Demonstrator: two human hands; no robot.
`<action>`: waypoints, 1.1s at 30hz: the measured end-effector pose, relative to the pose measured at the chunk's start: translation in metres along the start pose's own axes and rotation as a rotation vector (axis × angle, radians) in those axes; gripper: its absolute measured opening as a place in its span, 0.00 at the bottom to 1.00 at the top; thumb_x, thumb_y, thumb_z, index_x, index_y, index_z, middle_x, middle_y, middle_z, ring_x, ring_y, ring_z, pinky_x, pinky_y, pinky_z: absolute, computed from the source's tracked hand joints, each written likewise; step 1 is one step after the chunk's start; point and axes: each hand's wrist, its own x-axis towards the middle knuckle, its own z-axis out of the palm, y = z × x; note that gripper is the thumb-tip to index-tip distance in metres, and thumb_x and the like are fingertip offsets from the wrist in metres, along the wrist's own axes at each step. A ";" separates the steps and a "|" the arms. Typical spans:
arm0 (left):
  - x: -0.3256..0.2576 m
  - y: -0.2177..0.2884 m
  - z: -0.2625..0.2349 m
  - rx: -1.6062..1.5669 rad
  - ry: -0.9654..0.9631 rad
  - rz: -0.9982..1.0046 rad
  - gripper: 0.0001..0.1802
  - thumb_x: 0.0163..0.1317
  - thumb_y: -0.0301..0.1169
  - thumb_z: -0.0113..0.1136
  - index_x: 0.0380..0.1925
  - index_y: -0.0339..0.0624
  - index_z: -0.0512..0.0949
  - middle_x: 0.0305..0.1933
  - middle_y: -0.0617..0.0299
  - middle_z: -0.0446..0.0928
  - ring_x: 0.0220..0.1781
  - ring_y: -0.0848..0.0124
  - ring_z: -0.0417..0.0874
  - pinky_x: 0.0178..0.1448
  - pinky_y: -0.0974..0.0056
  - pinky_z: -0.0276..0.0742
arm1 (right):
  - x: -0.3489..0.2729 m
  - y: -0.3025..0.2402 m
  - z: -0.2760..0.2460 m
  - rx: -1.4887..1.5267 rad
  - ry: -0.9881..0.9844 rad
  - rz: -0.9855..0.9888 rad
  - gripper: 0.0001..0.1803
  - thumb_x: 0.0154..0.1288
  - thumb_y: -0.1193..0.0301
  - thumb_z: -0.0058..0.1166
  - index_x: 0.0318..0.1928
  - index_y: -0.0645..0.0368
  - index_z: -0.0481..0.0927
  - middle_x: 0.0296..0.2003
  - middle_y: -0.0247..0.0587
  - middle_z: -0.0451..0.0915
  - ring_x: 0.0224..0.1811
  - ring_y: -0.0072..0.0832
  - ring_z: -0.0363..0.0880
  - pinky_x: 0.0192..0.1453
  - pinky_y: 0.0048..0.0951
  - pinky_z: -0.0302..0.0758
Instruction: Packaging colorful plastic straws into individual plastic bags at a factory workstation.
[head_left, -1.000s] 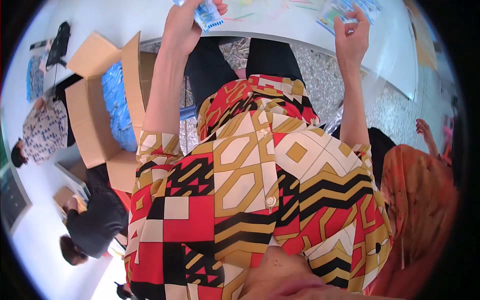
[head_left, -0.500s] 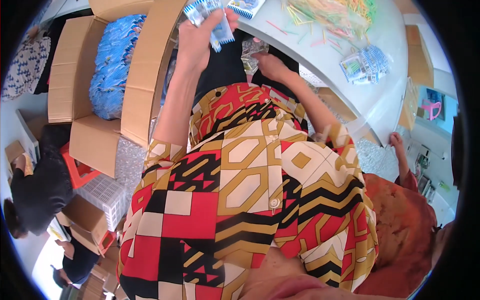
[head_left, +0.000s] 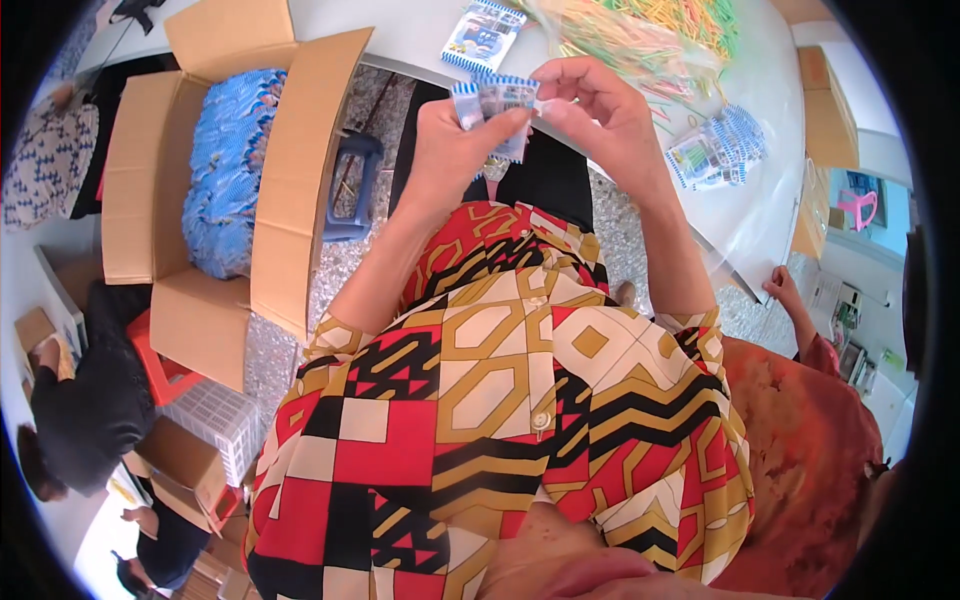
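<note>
Small blue-and-white plastic packets [head_left: 508, 96] are in my left hand [head_left: 450, 150], its thumb pressed across their front. My right hand [head_left: 605, 115] meets the packets' right edge, thumb and fingertips pinched together there. Both hands are in front of my lap, by the table's near edge. Just beyond them, another blue-and-white packet [head_left: 484, 36] lies flat on the white table [head_left: 610, 150]. Thin pink, yellow and green sticks [head_left: 690, 45] are heaped at the far right, partly under clear plastic. A pile of similar packets [head_left: 715, 150] lies nearer, right of my right hand.
At left an open cardboard box [head_left: 300, 170] holds many blue packets [head_left: 232, 170]. A dark blue stool [head_left: 352, 190] stands beside it. A person in an orange-red top [head_left: 800, 440] is close on my right. Other people [head_left: 95, 390] work at far left near crates and boxes.
My right hand has risen from below the table edge to the packets' edge. My left hand has come down and right with the packets, so both hands now meet.
</note>
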 end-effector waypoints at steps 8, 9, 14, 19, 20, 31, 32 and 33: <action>-0.010 0.015 0.025 0.080 -0.067 -0.059 0.11 0.58 0.33 0.62 0.36 0.35 0.81 0.27 0.64 0.80 0.25 0.82 0.76 0.29 0.75 0.72 | -0.011 -0.020 -0.018 -0.259 0.098 -0.061 0.06 0.56 0.76 0.60 0.34 0.64 0.78 0.29 0.32 0.78 0.30 0.17 0.73 0.37 0.19 0.71; -0.013 0.017 0.027 0.055 -0.076 -0.083 0.12 0.59 0.33 0.62 0.37 0.35 0.81 0.28 0.64 0.81 0.27 0.82 0.77 0.31 0.75 0.73 | -0.013 -0.021 -0.022 -0.268 0.102 -0.035 0.05 0.57 0.77 0.59 0.33 0.65 0.78 0.30 0.33 0.78 0.30 0.17 0.74 0.37 0.19 0.71; 0.009 0.007 0.017 0.009 -0.112 -0.044 0.13 0.59 0.32 0.61 0.39 0.34 0.80 0.31 0.64 0.81 0.32 0.82 0.77 0.37 0.73 0.74 | -0.001 -0.003 -0.035 -0.225 0.101 -0.006 0.05 0.57 0.76 0.58 0.34 0.65 0.78 0.30 0.33 0.78 0.31 0.17 0.74 0.38 0.19 0.71; 0.015 -0.009 0.014 0.049 -0.150 0.004 0.10 0.57 0.28 0.63 0.37 0.33 0.81 0.30 0.65 0.81 0.31 0.84 0.76 0.34 0.75 0.73 | 0.000 0.002 -0.037 -0.136 0.052 0.057 0.07 0.57 0.75 0.59 0.36 0.64 0.77 0.31 0.32 0.78 0.32 0.16 0.74 0.38 0.19 0.71; 0.011 -0.007 0.016 0.049 -0.150 0.002 0.10 0.57 0.28 0.63 0.37 0.33 0.81 0.30 0.65 0.81 0.31 0.84 0.76 0.34 0.75 0.73 | -0.002 -0.002 -0.038 -0.128 0.027 0.027 0.09 0.57 0.75 0.59 0.38 0.64 0.77 0.32 0.32 0.78 0.33 0.16 0.74 0.39 0.19 0.71; -0.009 0.000 0.041 0.127 -0.087 0.068 0.08 0.54 0.26 0.65 0.33 0.35 0.82 0.28 0.66 0.81 0.28 0.85 0.75 0.31 0.75 0.73 | -0.021 -0.013 -0.037 -0.169 -0.075 0.017 0.08 0.58 0.72 0.58 0.36 0.64 0.78 0.32 0.34 0.78 0.34 0.17 0.73 0.42 0.21 0.69; -0.008 -0.001 0.041 0.127 -0.089 0.066 0.08 0.54 0.26 0.65 0.33 0.35 0.82 0.28 0.66 0.81 0.28 0.85 0.75 0.31 0.75 0.73 | -0.021 -0.011 -0.039 -0.189 -0.057 0.062 0.07 0.58 0.72 0.58 0.35 0.64 0.79 0.30 0.35 0.78 0.33 0.17 0.73 0.42 0.21 0.69; -0.006 -0.002 0.041 0.133 -0.091 0.052 0.08 0.54 0.26 0.66 0.33 0.35 0.82 0.28 0.66 0.81 0.28 0.85 0.75 0.31 0.75 0.73 | -0.021 -0.010 -0.040 -0.208 -0.040 0.107 0.06 0.59 0.73 0.57 0.33 0.64 0.79 0.29 0.35 0.78 0.32 0.18 0.72 0.41 0.22 0.69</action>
